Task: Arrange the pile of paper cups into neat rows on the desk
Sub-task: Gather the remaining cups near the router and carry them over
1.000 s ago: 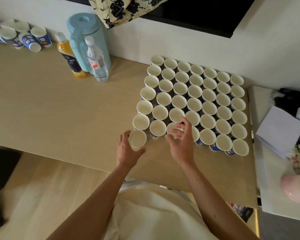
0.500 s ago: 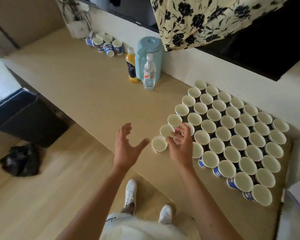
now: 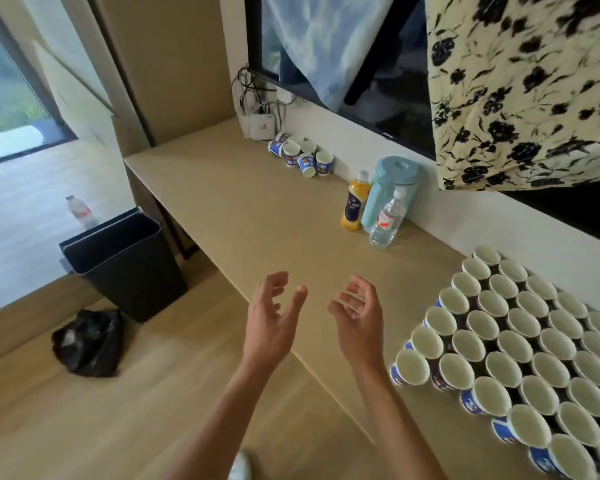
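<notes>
**Both hands empty, hovering beside the cup block**

Here we are at the desk [image 3: 257, 216], and the cup block [image 3: 522, 322] fills its near end: white-lined paper cups with blue sides, all upright, mouths up, packed rim to rim in straight rows against the wall.

Just beside the cup block, over the desk's front edge, both hands are raised. The left hand [image 3: 271, 323] is the one farther from the block, palm turned inward, its fingers [image 3: 278, 282] loosely spread and gently curved, gripping nothing. The right hand [image 3: 359, 323] is nearer the block, close to its outer cups but apart from them, fingers spread and relaxed too, nothing between them. The palms face each other with a gap of bare desk showing between.

Look well beyond the cup block, along the wall: the loose pile of cups [image 3: 302, 157] sits there, a small cluster, some upright, some tipped on their sides. Between that pile and the block stand a teal jug [image 3: 392, 188], an orange bottle [image 3: 354, 202] and a clear water bottle [image 3: 387, 220], grouped close together.

Down on the floor, well away from the block, a black bin [image 3: 129, 261] stands with a black bag [image 3: 87, 341] beside it.
</notes>
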A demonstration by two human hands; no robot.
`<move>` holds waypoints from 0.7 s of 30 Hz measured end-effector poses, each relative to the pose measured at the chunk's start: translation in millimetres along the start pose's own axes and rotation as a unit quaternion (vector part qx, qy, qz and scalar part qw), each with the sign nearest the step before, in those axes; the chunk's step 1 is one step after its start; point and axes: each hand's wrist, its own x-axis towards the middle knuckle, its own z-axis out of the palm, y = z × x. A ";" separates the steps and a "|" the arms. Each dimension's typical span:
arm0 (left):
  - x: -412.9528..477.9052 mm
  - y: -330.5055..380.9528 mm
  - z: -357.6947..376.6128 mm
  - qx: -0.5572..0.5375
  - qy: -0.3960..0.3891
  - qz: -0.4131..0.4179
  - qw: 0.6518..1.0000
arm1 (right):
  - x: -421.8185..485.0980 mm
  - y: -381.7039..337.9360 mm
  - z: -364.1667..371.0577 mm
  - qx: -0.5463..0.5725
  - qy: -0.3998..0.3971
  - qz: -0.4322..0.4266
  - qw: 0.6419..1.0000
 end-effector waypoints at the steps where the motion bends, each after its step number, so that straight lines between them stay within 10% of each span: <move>1: 10.4 -2.6 -12.3 0.004 -0.006 -0.001 1.000 | 0.6 0.5 15.4 0.000 0.003 0.005 1.000; 21: 275.3 -35.0 -91.0 0.033 -0.104 -0.029 0.994 | 181.0 9.5 206.2 0.047 0.077 0.075 0.993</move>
